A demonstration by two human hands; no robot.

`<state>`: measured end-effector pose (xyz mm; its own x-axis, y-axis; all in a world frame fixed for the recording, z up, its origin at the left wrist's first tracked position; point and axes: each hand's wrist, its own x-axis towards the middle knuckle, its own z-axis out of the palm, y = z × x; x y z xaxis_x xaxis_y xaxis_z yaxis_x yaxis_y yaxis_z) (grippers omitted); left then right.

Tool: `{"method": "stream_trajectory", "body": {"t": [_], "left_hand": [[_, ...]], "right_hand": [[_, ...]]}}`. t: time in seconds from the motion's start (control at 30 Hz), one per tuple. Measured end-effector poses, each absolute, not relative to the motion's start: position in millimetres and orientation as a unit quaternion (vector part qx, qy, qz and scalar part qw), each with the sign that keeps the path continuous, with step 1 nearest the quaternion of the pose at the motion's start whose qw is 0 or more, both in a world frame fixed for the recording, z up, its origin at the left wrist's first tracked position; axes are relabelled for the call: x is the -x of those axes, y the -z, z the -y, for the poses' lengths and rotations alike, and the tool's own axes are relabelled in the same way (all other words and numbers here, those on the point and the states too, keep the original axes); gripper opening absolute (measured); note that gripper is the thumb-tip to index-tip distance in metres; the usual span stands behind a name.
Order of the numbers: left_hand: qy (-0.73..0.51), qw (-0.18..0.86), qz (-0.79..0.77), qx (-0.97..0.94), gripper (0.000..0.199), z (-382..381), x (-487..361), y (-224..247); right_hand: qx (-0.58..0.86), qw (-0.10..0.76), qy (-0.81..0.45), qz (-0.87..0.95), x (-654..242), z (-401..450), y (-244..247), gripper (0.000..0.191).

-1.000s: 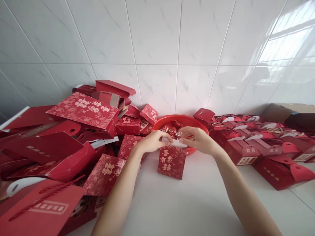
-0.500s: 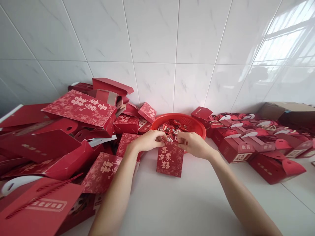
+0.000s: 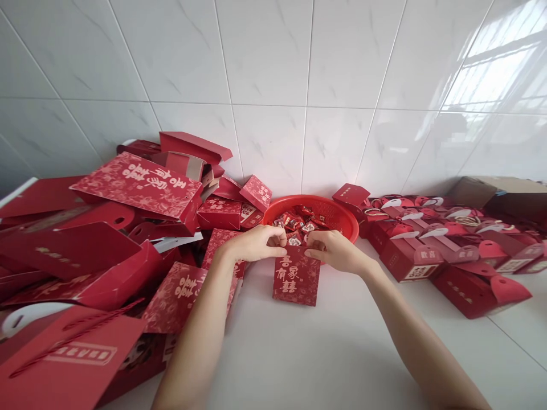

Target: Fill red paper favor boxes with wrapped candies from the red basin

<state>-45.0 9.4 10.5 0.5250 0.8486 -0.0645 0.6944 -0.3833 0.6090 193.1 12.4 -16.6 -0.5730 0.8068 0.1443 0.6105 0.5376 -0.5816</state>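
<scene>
A red paper gift box (image 3: 296,280) with pale characters and a floral print stands upright on the white tabletop in front of me. My left hand (image 3: 260,244) pinches its upper left edge between thumb and curled fingers. At the upper right edge, my right hand (image 3: 335,249) grips it the same way. Just behind the box sits a round red plastic basket (image 3: 342,213), holding small wrapped sweets (image 3: 294,222), mostly red with some white labels. The box's top opening and the fingertips on its far side are partly hidden.
To the left lies a heap of red boxes (image 3: 141,185), some reaching under my left forearm. Several rows of handled red boxes (image 3: 410,250) stand on the right, with a brown cardboard box (image 3: 491,193) behind them. A tiled wall (image 3: 265,74) closes off the back.
My right hand has shifted slightly, its thumb now lying along the box's top edge. Both hands stay at the upper corners, and the box remains in nearly the same place.
</scene>
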Motion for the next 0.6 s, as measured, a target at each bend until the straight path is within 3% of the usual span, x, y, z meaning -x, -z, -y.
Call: {"method": "stream_trajectory", "body": {"t": [0.3,0.6], "left_hand": [[-0.102,0.278,-0.473,-0.83,0.018,-11,44,-10],[-0.096,0.317,-0.497,-0.802,0.059,-9,43,-12]], "right_hand": [[0.355,0.219,-0.231,0.879,-200,-12,25,0.023],[0.406,0.393,-0.188,0.803,-280,53,20,0.029]]}}
